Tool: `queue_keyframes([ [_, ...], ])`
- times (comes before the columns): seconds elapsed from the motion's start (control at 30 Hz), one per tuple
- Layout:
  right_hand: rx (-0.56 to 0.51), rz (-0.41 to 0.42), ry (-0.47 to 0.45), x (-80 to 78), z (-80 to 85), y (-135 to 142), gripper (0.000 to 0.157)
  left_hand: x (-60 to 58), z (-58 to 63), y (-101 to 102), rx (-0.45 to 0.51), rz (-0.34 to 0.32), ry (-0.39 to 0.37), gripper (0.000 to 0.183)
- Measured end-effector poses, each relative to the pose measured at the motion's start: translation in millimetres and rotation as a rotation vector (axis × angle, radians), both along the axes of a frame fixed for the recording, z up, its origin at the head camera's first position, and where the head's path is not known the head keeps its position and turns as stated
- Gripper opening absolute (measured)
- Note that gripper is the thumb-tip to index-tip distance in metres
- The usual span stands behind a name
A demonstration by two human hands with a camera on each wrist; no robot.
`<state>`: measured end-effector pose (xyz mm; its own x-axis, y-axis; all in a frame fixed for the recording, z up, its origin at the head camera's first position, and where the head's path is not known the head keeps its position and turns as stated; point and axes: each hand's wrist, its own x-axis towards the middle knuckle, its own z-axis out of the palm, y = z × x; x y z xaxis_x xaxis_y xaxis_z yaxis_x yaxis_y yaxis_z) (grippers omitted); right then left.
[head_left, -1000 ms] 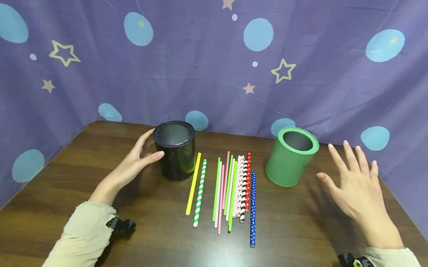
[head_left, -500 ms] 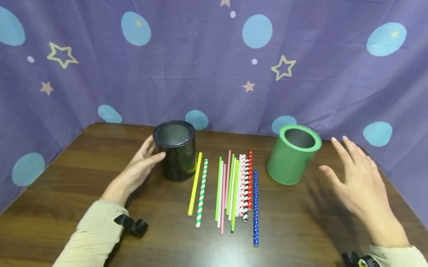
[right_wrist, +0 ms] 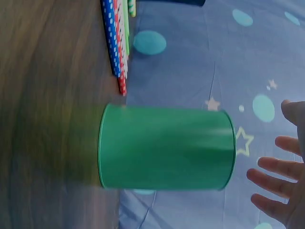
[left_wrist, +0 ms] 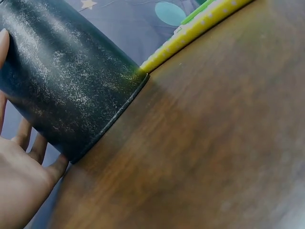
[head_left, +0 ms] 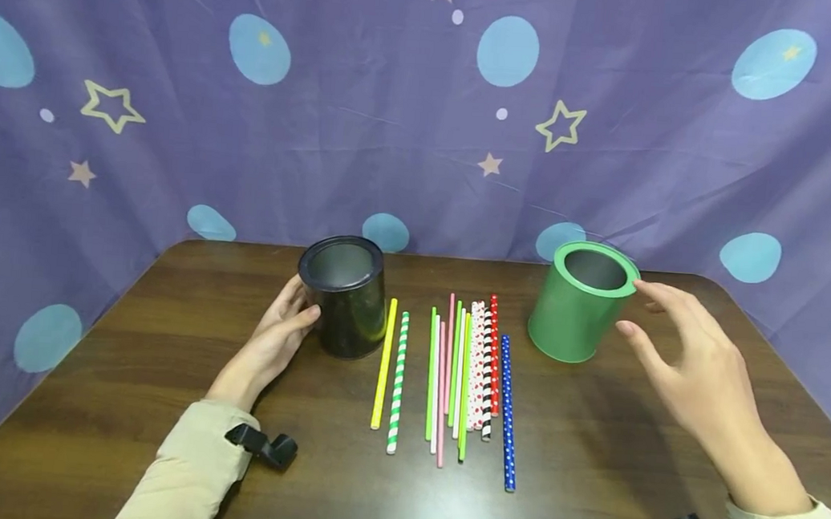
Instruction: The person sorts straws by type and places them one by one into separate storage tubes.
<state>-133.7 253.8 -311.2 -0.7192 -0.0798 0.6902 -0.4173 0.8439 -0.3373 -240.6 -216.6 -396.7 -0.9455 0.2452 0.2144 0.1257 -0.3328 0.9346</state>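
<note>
My left hand point(head_left: 275, 342) cups the left side of a black can point(head_left: 347, 311), thumb in front and fingers behind. In the left wrist view the thumb lies against the can's wall and the palm stays apart from it. Beside the rim of a green can point(head_left: 578, 315) is my right hand point(head_left: 707, 376), thumb and fingers spread and holding nothing. The right wrist view shows a gap between these fingers and the green can point(right_wrist: 167, 148). Both cans stand upright, their open tops up. Between them lie several straws, including a yellow straw point(head_left: 383, 366) and a blue dotted straw point(head_left: 508, 415).
A dark wooden table point(head_left: 341, 495) carries everything. Near the black can lies a green-striped straw point(head_left: 398, 383), and a red dotted straw point(head_left: 494, 353) is in the middle bunch. A purple curtain point(head_left: 364, 159) with stars hangs behind the table's far edge.
My right hand has moved left to the green can's rim, its fingers less spread. My left fingers have closed in round the black can. The head view has shifted slightly.
</note>
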Motion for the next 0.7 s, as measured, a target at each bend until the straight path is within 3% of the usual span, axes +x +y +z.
queue_keyframes([
  [0.27, -0.127, 0.1, -0.028, 6.2, -4.7, -22.4, 0.045, 2.2, -0.2, -1.3, -0.038, -0.039, -0.005, 0.071],
  [0.7, -0.325, 0.184, -0.409, 7.0, -18.0, -47.4, 0.03, -1.7, -0.8, 2.1, -0.029, 0.012, -0.04, 0.078],
])
